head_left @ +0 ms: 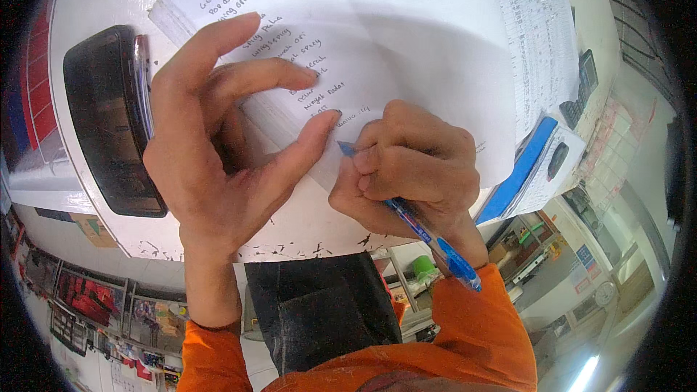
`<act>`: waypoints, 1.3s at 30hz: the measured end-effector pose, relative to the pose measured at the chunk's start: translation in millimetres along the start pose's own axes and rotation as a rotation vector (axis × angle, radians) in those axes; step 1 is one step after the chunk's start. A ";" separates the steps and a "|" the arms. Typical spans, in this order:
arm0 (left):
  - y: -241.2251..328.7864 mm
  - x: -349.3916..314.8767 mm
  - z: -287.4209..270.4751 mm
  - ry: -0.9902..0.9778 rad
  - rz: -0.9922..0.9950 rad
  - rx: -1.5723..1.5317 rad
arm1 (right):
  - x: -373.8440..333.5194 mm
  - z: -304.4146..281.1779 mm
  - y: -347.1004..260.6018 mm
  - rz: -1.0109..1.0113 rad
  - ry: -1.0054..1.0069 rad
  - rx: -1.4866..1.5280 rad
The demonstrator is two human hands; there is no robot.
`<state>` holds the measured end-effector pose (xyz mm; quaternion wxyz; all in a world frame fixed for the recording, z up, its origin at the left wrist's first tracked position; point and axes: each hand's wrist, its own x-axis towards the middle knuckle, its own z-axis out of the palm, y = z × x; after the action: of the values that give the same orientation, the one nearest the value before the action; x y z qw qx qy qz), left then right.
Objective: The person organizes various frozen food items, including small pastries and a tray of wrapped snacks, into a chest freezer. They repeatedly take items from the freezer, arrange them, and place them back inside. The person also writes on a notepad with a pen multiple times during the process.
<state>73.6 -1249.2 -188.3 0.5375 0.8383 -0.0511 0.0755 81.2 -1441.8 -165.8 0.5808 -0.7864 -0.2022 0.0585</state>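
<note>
My right hand (414,167) grips a blue ballpoint pen (428,238), its tip against the lower part of a white page (421,51). A column of handwritten lines runs down the left side of that page. My left hand (207,131) hovers over the page's left edge, thumb and fingers curved apart, with nothing between them. The fingers partly cover the written lines. Beneath the page lies a thick stack of paper (170,22).
A dark, glossy phone-like device (109,131) lies left of the paper, with a slim pen (142,80) along its edge. On the right are a printed table sheet (537,43) and a blue-edged folder (519,167). The white table's chipped front edge (290,252) faces me.
</note>
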 end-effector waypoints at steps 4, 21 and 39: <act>1.7 -1.0 -0.7 -0.004 -0.018 0.013 | 0.0 -2.1 -0.2 0.007 -0.021 0.012; 8.9 0.0 -2.7 0.015 -0.126 0.090 | 12.9 -92.5 -36.9 0.333 0.286 -0.266; 18.8 -1.8 -4.1 0.019 -0.166 0.110 | 4.6 -211.6 -8.0 0.125 0.499 -1.412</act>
<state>68.5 -1253.3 -170.1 0.4957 0.8671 0.0277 0.0415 152.5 -1626.3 -90.2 -0.0374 -0.9719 -0.0092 -0.2321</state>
